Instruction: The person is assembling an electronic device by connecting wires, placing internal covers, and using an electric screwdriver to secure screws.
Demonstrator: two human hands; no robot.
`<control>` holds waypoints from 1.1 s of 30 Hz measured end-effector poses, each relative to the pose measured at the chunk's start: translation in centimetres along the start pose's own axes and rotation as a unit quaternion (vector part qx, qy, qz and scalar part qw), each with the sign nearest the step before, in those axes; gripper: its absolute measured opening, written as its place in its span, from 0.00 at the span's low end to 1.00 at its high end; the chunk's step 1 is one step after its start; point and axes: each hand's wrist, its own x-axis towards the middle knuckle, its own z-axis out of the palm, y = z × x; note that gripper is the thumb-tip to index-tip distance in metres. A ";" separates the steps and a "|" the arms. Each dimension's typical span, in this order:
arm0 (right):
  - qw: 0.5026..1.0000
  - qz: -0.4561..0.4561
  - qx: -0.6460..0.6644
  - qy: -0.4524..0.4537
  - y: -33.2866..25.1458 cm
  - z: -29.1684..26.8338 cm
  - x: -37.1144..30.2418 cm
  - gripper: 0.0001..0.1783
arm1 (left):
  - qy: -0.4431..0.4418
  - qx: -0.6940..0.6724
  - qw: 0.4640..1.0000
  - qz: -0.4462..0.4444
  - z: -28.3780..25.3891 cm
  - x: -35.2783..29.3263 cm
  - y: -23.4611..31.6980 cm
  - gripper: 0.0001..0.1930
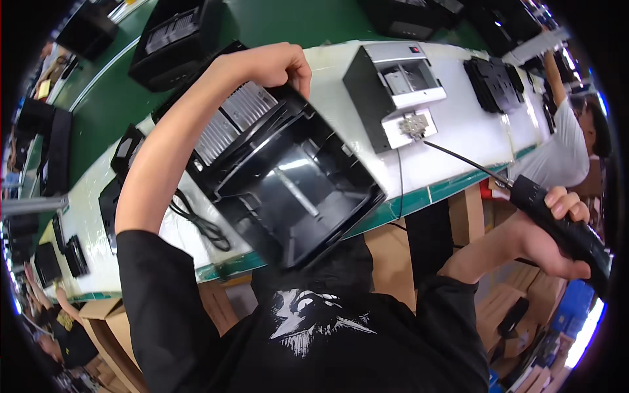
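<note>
My left hand (278, 65) curls its fingers over the far edge of a black machine housing (357, 167). The housing sits tilted on the bench near my body. Its wide, glossy hollow faces up, and ribbed metal plates (246, 105) lie beyond it. In my right hand (537, 239) is a black power screwdriver (570, 242), held off to the right past the bench edge. Its long thin bit points left, and the tip appears beside a small heap of screws (414, 126) on a white tray. That tray adjoins a grey box-shaped machine (370, 98).
Black plastic parts (495, 85) lie stacked at the bench's right. A coiled black cable (203, 226) rests left of the housing. Black machines (177, 39) stand on the green surface behind. Cardboard boxes (393, 262) are under the bench, and another person (557, 144) works at the right.
</note>
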 end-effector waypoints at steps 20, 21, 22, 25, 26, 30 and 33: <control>0.985 0.092 0.017 -0.144 8.0 1.3 -1.3 0.48 | 0.276 0.139 0.937 0.163 10.0 -8.6 5.8 0.18; 0.980 0.113 0.027 -0.163 8.6 1.7 -0.8 0.49 | 0.259 0.121 0.944 0.167 11.4 -10.5 6.4 0.16; 0.975 0.131 0.040 -0.174 9.1 2.0 -0.1 0.48 | 0.230 0.105 0.954 0.159 12.8 -11.5 6.9 0.15; 0.961 0.205 0.058 -0.174 11.7 3.7 1.4 0.43 | 0.196 0.052 0.976 0.083 16.8 -13.1 9.0 0.19; 0.962 0.195 0.027 -0.188 12.9 3.9 2.3 0.37 | 0.208 0.082 0.972 0.071 18.1 -13.2 9.6 0.24; 0.953 0.191 -0.174 -0.156 15.0 8.7 2.9 0.30 | 0.290 0.141 0.946 0.033 22.7 -12.5 9.2 0.21; 0.944 0.148 -0.249 -0.159 15.3 10.8 1.5 0.26 | 0.378 0.190 0.906 0.031 23.9 -12.3 8.2 0.16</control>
